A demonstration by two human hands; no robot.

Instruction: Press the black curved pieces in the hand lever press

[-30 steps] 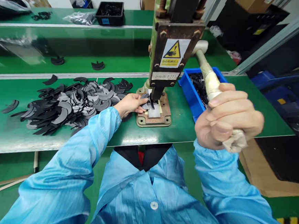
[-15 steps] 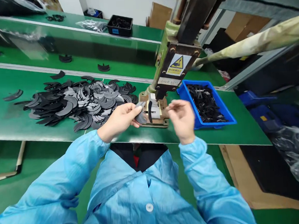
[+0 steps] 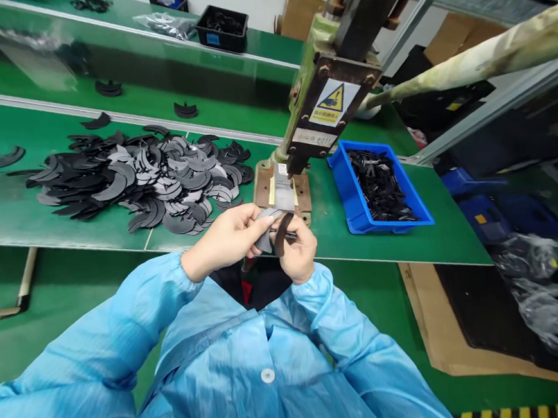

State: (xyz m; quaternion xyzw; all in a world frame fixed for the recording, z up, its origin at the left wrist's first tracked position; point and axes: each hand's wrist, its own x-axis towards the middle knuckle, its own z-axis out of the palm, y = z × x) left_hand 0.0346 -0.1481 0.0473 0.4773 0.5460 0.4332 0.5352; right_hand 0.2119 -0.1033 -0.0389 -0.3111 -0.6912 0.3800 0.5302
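My left hand (image 3: 233, 238) is closed, its thumb pressing on several grey crescent-shaped pieces (image 3: 263, 242). Against their right side stands a dark crescent-shaped piece (image 3: 282, 233) with a short stem. My right hand (image 3: 300, 249) has its fingers closed around the stem side of that dark piece, touching the left hand's bundle. Both hands are at the bench's front edge, just before the metal base (image 3: 263, 186) of a green press (image 3: 316, 96). The press's ram tip (image 3: 296, 164) hangs over a small bright fixture (image 3: 284, 195).
A large pile of grey and black crescent pieces (image 3: 161, 179) covers the bench to the left. At right stands a blue bin (image 3: 351, 213) of small black parts. A black crate (image 3: 223, 33) sits on the back shelf. A cloth-wrapped bar (image 3: 470, 55) crosses the upper right.
My right hand has moved left and down from beside the press base to the dark piece and closed on it. My left hand has come slightly nearer my body. The camera view has shifted.
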